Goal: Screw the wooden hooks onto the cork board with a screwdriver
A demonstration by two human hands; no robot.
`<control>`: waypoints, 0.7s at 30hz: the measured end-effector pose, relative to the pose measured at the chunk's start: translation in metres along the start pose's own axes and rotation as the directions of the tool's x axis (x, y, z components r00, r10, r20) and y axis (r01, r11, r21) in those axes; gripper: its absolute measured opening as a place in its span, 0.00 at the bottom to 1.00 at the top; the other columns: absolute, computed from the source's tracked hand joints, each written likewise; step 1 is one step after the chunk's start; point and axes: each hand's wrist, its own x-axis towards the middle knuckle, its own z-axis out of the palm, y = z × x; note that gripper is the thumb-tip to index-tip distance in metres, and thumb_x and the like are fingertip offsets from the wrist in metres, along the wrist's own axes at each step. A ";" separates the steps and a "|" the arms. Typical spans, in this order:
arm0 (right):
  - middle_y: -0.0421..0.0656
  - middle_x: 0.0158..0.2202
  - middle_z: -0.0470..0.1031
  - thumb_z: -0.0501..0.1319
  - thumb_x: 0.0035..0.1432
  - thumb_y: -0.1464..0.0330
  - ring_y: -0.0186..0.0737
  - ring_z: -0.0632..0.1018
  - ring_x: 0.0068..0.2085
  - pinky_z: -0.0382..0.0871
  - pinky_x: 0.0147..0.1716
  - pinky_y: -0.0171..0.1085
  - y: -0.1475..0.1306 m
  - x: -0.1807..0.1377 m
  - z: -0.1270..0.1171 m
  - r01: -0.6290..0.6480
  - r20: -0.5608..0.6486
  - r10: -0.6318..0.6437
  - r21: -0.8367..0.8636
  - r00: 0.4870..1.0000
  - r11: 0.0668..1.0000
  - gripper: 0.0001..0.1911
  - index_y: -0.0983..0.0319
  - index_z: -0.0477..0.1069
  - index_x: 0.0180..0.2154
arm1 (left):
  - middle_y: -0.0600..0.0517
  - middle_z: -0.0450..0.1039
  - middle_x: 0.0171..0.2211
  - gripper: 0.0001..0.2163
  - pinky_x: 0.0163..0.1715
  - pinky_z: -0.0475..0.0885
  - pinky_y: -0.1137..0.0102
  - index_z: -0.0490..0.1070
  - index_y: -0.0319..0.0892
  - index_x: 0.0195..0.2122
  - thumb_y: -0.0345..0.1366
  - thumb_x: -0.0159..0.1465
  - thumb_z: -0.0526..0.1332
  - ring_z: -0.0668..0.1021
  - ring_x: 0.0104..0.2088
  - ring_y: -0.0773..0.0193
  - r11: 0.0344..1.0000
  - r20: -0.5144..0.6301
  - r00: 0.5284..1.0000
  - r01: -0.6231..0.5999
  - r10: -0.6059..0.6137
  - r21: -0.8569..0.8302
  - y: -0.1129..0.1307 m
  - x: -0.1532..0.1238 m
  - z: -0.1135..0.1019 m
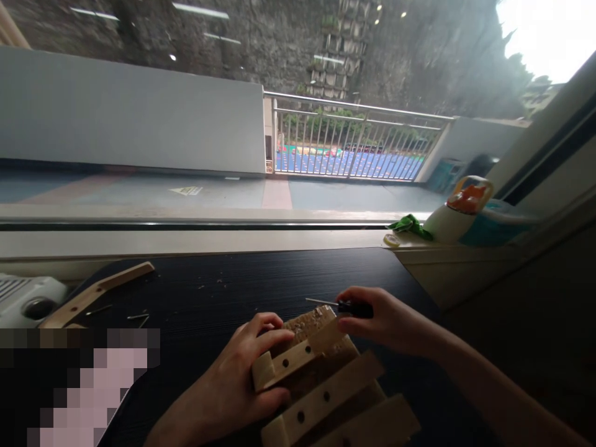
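Observation:
My left hand (246,366) grips the left end of a wooden piece (298,361) with dark round holes, its fingers wrapped over the top and its thumb below. This piece belongs to a wooden assembly of several slats; another holed slat (321,397) lies nearer to me. A rough, flaky strip (310,321) runs along the far edge. In my right hand (372,310) is a screwdriver with a black handle (356,308). Its thin metal shaft (321,301) points left, just above the far end of the assembly. Whether the tip touches anything, I cannot tell.
A bent wooden piece (100,290) and several small metal parts (138,318) lie at the left of the black table (261,279). A white appliance (32,301) stands at far left. On the windowsill sit a green cloth (412,227) and a white container (449,222).

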 end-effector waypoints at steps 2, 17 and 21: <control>0.40 0.31 0.73 0.59 0.52 0.59 0.36 0.71 0.33 0.64 0.31 0.33 0.007 0.002 0.007 0.020 -0.005 -0.020 0.069 1.000 0.997 0.15 0.64 0.72 0.37 | 0.50 0.59 0.55 0.28 0.55 0.64 0.62 0.65 0.53 0.51 0.30 0.48 0.65 0.66 0.55 0.53 1.000 0.014 1.000 0.008 -0.008 0.005 -0.002 0.000 0.000; 0.39 0.27 0.69 0.58 0.53 0.61 0.34 0.68 0.30 0.61 0.28 0.31 0.007 0.004 0.007 0.041 0.012 -0.043 0.163 0.999 0.986 0.12 0.64 0.72 0.33 | 0.50 0.57 0.56 0.29 0.56 0.63 0.62 0.63 0.54 0.53 0.33 0.49 0.66 0.64 0.57 0.53 0.998 0.062 0.997 0.044 -0.047 0.047 -0.003 0.000 0.001; 0.39 0.26 0.67 0.56 0.55 0.61 0.33 0.66 0.29 0.60 0.26 0.31 0.016 0.006 0.011 0.019 -0.024 -0.016 0.123 1.000 0.992 0.13 0.65 0.71 0.32 | 0.50 0.56 0.56 0.31 0.57 0.62 0.62 0.63 0.54 0.54 0.32 0.48 0.66 0.63 0.57 0.53 0.996 0.062 0.995 0.072 -0.075 0.059 -0.003 0.000 0.002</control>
